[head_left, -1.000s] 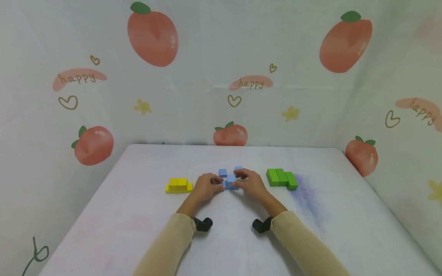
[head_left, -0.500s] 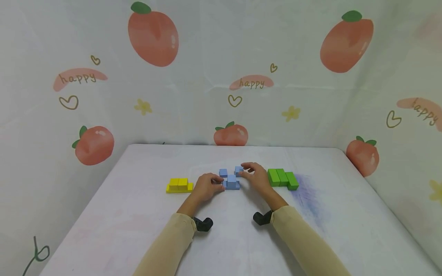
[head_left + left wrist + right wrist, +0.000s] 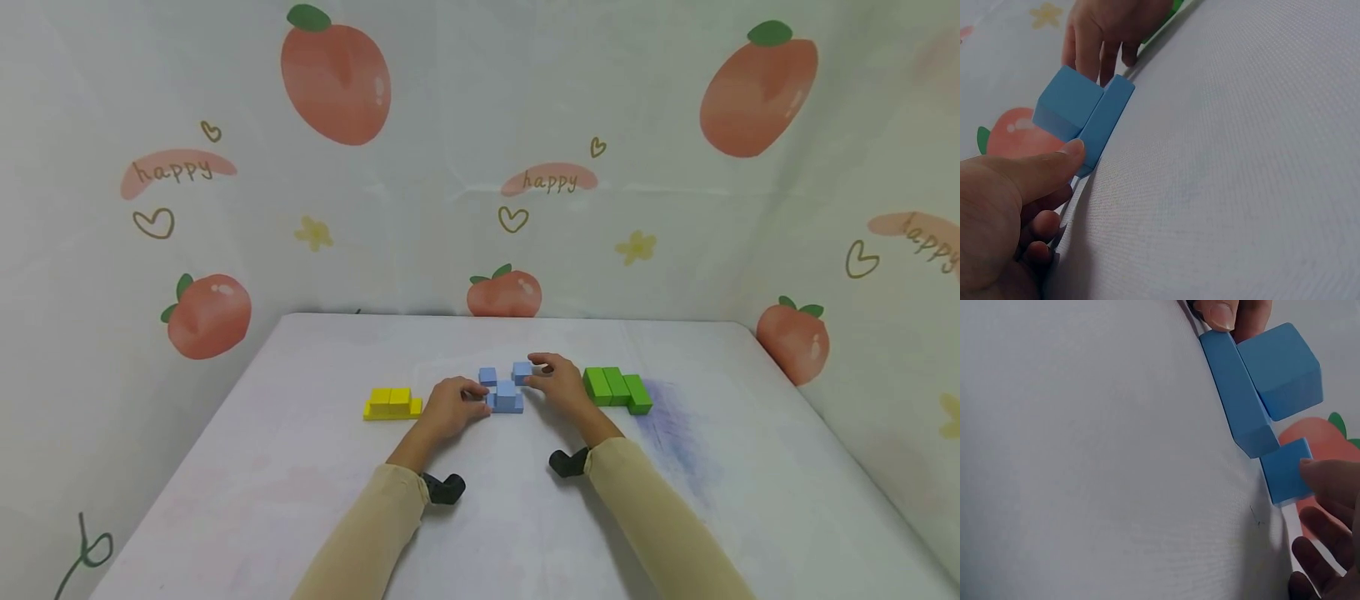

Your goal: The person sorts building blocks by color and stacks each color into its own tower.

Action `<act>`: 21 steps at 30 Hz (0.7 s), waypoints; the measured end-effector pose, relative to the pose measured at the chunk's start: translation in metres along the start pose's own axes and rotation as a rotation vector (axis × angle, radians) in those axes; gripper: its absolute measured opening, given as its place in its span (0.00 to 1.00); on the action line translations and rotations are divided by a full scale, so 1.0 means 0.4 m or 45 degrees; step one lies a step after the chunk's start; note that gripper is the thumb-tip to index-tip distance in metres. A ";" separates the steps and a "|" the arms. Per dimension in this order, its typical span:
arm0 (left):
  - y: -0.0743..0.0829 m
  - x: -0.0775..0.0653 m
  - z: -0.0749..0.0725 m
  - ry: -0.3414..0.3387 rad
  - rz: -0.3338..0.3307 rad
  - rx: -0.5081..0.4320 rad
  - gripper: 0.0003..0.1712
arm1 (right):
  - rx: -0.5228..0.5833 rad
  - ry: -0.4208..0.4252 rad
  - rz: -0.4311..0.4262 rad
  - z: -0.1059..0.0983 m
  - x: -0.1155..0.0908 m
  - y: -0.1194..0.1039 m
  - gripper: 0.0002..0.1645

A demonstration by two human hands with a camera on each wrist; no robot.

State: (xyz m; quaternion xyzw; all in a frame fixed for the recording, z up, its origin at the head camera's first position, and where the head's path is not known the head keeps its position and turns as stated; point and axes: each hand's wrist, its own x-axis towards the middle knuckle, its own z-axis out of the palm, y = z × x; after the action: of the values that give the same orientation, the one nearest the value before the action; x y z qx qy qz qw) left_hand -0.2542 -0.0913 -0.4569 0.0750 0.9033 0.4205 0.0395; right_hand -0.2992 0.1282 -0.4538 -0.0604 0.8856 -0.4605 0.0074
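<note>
In the head view, a flat blue block [image 3: 513, 409] lies mid-table with a blue cube [image 3: 506, 394] on top. My left hand [image 3: 453, 408] holds the flat block by its left end; in the left wrist view the thumb [image 3: 1066, 159] presses that end. Behind and to the right sits another blue cube [image 3: 521, 372], which my right hand [image 3: 558, 386] pinches. The right wrist view has the right thumb [image 3: 1329, 475] against this cube's face, while the fingertips behind it are partly hidden. A further small blue block [image 3: 487, 377] stands at the back left, untouched.
Yellow blocks [image 3: 392, 402] form a low stepped group left of the left hand. Green blocks [image 3: 617, 389] lie side by side just right of the right hand. A printed cloth [image 3: 420, 250] hangs behind the table's back edge.
My right hand has left the cube on the flat block and moved back and right to the rear right cube, closing its fingers on it. The left hand has stayed on the flat block.
</note>
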 end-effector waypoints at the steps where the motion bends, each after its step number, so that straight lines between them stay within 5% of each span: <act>1: 0.000 0.001 0.000 0.000 0.002 -0.002 0.15 | -0.003 -0.008 -0.005 0.000 0.002 0.002 0.28; 21: -0.007 0.001 0.002 0.012 0.031 -0.026 0.15 | -0.037 -0.005 -0.009 -0.011 -0.004 -0.025 0.23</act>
State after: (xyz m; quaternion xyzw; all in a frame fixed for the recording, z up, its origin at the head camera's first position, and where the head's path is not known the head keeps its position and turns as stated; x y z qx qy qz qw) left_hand -0.2548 -0.0923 -0.4595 0.0836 0.8982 0.4305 0.0310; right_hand -0.2968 0.1265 -0.4432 -0.0646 0.8920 -0.4474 0.0065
